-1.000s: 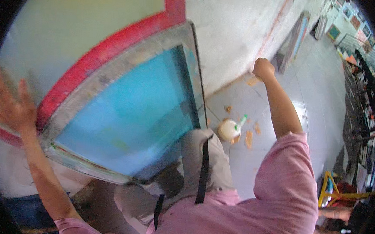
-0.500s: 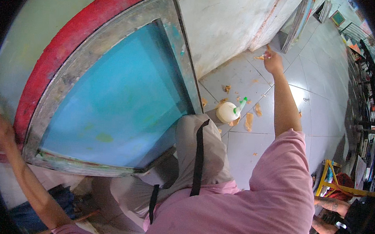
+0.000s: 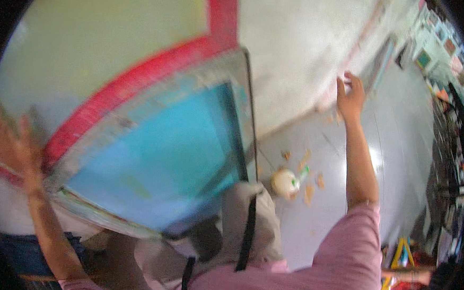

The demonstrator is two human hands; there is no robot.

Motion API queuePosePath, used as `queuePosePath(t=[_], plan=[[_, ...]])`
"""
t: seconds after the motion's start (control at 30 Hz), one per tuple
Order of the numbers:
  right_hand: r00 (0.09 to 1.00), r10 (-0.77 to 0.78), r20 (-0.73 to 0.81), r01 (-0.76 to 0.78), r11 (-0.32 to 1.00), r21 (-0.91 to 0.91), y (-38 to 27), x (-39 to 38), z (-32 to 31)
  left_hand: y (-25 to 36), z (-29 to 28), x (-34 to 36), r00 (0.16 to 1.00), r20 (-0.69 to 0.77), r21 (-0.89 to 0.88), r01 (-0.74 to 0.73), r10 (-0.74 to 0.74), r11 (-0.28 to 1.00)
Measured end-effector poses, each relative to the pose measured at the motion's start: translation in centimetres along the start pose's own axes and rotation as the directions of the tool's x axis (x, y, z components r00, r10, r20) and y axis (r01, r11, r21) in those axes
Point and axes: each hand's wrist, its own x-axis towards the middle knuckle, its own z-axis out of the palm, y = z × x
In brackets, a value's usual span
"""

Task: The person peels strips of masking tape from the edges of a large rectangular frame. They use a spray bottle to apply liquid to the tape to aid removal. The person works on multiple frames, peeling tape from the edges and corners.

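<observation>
A frame with a grey, paint-stained border and a blue panel (image 3: 157,146) leans in front of me, its lower edge by my legs. Behind it stands a larger frame with a red border (image 3: 135,78) and a pale yellow-green panel (image 3: 112,26). My left hand (image 3: 16,150) is open, fingers spread, by the red border at far left; blur hides whether it touches. Off to the right, my right hand (image 3: 351,96) is raised in front of the wall and floor, its fingers apart and nothing visible in them.
On the grey tiled floor stands a white round bottle with a green spout (image 3: 285,183). Several brown scraps (image 3: 308,193) lie around it. A white wall (image 3: 296,48) rises behind. Along the right are crowded shelves (image 3: 455,185), a yellow stand (image 3: 403,254) and another person's arm (image 3: 407,276).
The view has tilted upward, showing more of the red-bordered frame. My right hand's fingers have spread apart; a brown scrap seen at its fingertips before no longer shows there.
</observation>
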Motion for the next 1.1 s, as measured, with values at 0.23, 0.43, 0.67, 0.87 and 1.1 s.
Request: queuePosePath(t=[0.23, 0.43, 0.67, 0.87, 1.1], plan=[[0.837, -0.385, -0.390, 0.514, 0.798, 0.314, -21.8, 7.0, -1.9, 2.1, -2.5, 2.5, 0.977, 0.093, -0.021, 0.194, -0.191, 0.981], [0.759, -0.362, -0.541, 0.575, 0.763, 0.296, -29.9, 12.3, -2.0, 2.9, -2.5, 1.7, 0.942, 0.205, -0.115, 0.292, -0.265, 0.950], [0.837, -0.355, -0.415, 0.496, 0.814, 0.303, -33.9, 16.5, -6.8, 2.7, -4.3, 0.9, 0.880, 0.434, -0.211, 0.309, -0.194, 0.927], [0.963, -0.224, -0.151, 0.270, 0.825, 0.496, -36.8, 17.5, -10.7, 1.3, -9.1, 6.1, 0.668, 0.734, -0.257, 0.443, -0.125, 0.859], [0.931, -0.241, 0.274, -0.030, 0.698, 0.715, -45.8, 17.6, -17.2, -12.0, -4.3, 30.6, 0.955, 0.260, -0.228, 0.207, -0.145, 0.951]])
